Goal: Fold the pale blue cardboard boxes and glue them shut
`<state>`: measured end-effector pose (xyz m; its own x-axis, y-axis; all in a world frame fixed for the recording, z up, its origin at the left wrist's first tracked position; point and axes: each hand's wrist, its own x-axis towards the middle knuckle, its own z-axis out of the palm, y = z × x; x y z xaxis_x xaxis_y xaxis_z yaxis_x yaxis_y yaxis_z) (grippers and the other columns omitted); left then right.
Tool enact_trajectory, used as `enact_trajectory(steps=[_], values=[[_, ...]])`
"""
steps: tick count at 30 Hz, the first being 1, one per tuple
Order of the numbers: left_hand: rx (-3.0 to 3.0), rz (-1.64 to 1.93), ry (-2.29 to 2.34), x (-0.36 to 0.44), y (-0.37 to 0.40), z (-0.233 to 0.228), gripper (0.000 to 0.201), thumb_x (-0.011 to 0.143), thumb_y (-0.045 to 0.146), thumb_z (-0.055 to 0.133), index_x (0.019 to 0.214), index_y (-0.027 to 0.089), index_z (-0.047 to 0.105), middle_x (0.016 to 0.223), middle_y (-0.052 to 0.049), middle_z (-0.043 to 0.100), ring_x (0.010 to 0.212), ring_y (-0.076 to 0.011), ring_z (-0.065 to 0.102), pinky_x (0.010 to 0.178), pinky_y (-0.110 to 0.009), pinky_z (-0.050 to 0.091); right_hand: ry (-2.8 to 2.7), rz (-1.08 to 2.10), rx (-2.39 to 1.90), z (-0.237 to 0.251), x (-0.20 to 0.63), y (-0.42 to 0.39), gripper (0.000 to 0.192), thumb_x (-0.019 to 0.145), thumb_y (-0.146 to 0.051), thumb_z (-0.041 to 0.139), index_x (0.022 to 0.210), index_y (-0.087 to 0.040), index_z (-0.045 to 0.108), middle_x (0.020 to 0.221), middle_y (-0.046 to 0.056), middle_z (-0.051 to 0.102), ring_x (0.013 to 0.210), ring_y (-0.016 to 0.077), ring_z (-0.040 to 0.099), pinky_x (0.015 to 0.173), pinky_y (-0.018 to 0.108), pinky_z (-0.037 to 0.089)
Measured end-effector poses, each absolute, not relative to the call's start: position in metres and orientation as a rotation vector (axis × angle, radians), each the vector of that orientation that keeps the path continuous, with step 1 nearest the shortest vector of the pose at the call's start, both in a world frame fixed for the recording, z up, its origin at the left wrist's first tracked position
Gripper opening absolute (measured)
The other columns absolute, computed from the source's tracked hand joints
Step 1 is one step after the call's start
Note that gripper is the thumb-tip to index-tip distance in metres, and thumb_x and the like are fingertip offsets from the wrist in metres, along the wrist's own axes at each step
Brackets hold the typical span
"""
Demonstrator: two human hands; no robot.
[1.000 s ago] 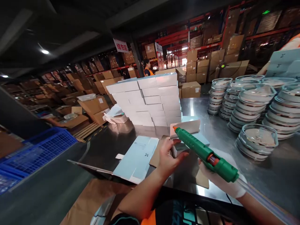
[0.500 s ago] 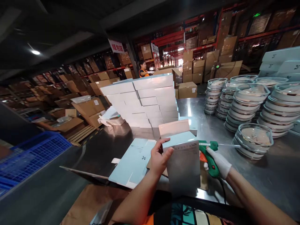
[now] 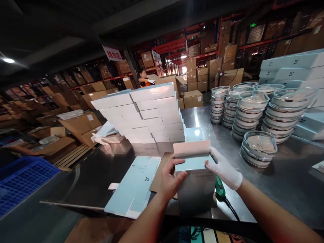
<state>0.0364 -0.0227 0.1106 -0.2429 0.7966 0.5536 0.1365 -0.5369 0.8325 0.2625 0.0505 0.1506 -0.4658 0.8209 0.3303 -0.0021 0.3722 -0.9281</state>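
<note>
A pale blue carton (image 3: 196,189) stands upright in front of me, its pinkish-white end flap (image 3: 191,148) raised at the far side. My bare left hand (image 3: 172,173) grips its left edge, thumb on the near face and fingers over the top. On the right edge, my white-gloved right hand (image 3: 224,168) is closed round the carton's upper corner. Below that hand, a green glue gun (image 3: 220,187) lies on the metal table, largely hidden by the hand and carton. Flat blue cartons (image 3: 135,184) lie to the left.
A wall of stacked white boxes (image 3: 149,113) rises beyond my hands. Stacks of round clear-lidded containers (image 3: 258,148) stand at the right, with blue boxes (image 3: 286,72) behind. A blue crate (image 3: 27,184) sits at the left. Another person (image 3: 144,81) is in the background.
My right hand has let go of the glue gun, now lying on the table, and has taken hold of the carton's right side. The view has shifted slightly right.
</note>
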Motion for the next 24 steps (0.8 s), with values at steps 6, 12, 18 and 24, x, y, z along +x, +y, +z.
enact_trajectory(steps=[6,12,18,24], values=[[1.724,1.945,0.917,0.024,-0.015,0.099,0.038,0.09,0.051,0.088,0.119,0.03,0.079,0.119,-0.008,0.076,0.119,-0.0279,0.075,0.104,-0.044,0.059,-1.956,0.849,-0.453,0.114,0.284,0.049,0.047,0.095,-0.049,0.083,0.134,-0.027,0.072,0.166,0.018,0.056,0.151,0.0333,0.058,0.119,0.052,0.054],[2.199,1.674,0.989,-0.009,-0.021,0.13,0.016,0.101,0.042,0.076,0.109,0.03,0.083,0.119,-0.01,0.077,0.125,-0.0321,0.073,0.104,-0.048,0.06,-2.035,0.436,-0.229,0.118,0.275,0.037,0.045,0.107,-0.02,0.065,0.149,-0.038,0.066,0.151,0.012,0.069,0.138,0.0244,0.066,0.114,0.046,0.058],[2.811,0.825,1.269,0.018,-0.037,0.19,0.063,0.088,0.046,0.09,0.145,0.032,0.068,0.147,-0.015,0.071,0.135,-0.0396,0.066,0.112,-0.056,0.053,-2.173,0.238,-0.205,0.126,0.255,0.029,0.083,0.111,-0.044,0.058,0.18,-0.039,0.012,0.178,0.013,0.041,0.157,0.0309,0.051,0.122,0.051,0.052],[2.224,1.504,1.532,-0.005,-0.031,0.187,0.07,0.09,0.039,0.084,0.155,0.033,0.06,0.14,-0.013,0.072,0.124,-0.0346,0.071,0.104,-0.048,0.058,-2.054,-0.125,-1.015,0.129,0.361,0.112,0.065,0.105,-0.059,0.054,0.149,-0.013,0.063,0.157,0.028,0.06,0.148,0.0439,0.054,0.119,0.063,0.046]])
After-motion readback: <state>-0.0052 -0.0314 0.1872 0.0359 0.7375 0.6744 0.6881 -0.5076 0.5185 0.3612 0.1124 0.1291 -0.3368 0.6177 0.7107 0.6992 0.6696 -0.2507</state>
